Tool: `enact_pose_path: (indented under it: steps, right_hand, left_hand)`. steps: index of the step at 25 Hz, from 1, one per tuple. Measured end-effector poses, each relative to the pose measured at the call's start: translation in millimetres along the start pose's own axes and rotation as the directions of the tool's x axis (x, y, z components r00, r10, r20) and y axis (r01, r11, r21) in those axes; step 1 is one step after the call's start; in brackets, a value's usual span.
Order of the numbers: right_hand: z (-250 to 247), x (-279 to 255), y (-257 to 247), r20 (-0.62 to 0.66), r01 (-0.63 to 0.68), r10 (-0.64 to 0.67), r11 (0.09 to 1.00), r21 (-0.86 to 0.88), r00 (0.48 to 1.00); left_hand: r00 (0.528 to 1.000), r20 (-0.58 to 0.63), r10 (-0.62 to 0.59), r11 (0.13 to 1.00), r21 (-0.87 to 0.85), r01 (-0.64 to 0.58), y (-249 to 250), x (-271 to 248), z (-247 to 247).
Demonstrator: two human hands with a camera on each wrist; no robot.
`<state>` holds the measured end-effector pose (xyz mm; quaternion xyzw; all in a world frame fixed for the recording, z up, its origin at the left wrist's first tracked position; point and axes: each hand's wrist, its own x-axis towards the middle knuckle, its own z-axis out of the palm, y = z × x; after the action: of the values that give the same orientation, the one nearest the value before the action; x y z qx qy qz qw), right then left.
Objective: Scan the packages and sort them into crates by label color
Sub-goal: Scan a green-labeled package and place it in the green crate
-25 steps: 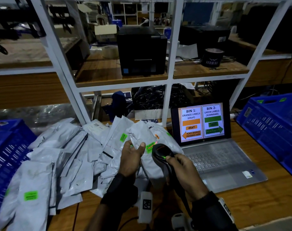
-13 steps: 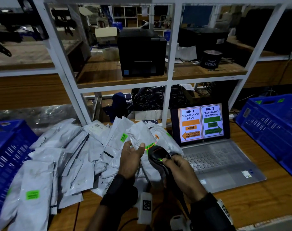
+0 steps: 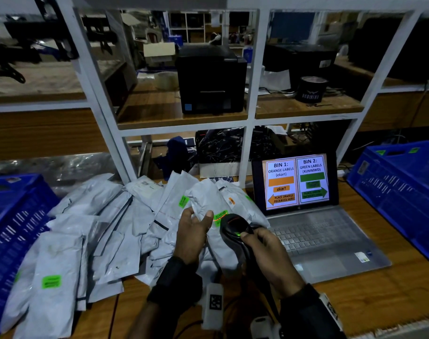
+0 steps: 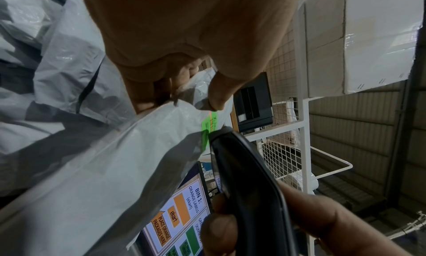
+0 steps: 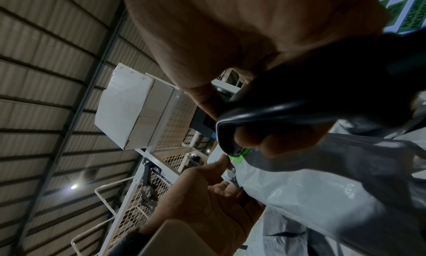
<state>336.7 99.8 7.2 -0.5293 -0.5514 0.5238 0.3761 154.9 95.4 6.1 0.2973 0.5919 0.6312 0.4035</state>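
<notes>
The left hand [image 3: 192,234] is raised over the bench [image 3: 370,299], forearm coming up from below, palm turned toward the right. It pinches the top edge of a grey package [image 3: 208,199]: the thumb lies on the near face just beside the green label [image 3: 219,217], the fingers curl behind (the left wrist view shows this pinch plainly). The package hangs upright from that grip, its lower part draped down in front of the wrist.

The right hand [image 3: 269,255] is just right of the left, fingers wrapped round the handle of a black scanner [image 3: 234,231], the thumb lying on top near a small green light. The scanner head is tipped forward and left, its nose almost touching the label; a red line crosses the label's upper edge.

Left of and beyond the left hand, a pile [image 3: 105,231] of grey packages sprawls over the bench, some with green labels and one with an orange label [image 3: 231,200]. A blue crate [image 3: 10,231] stands at the far left. Beyond the right hand an open laptop [image 3: 313,231] shows the bin chart, and a second blue crate [image 3: 401,192] stands farther right.
</notes>
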Motion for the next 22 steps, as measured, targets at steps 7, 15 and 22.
enact_pose_path:
  steps: [7, 15, 22]
  right_hand:
    - [-1, -4, -3, 0.02, -0.025, 0.025, 0.999, 0.024, 0.999]
    - [-10, -5, -6, 0.022, -0.023, 0.023, 1.0, -0.012, 0.999]
    - [-51, -4, 4, 0.066, -0.111, 0.113, 0.993, -0.035, 0.991]
  left_hand:
    - [1.0, 0.028, -0.015, 1.0, -0.001, 0.015, -1, 0, -2]
    - [1.0, 0.015, -0.016, 0.999, -0.029, 0.017, 3, -3, -5]
    - [0.995, -0.098, -0.033, 0.997, -0.074, 0.026, 0, -9, -10]
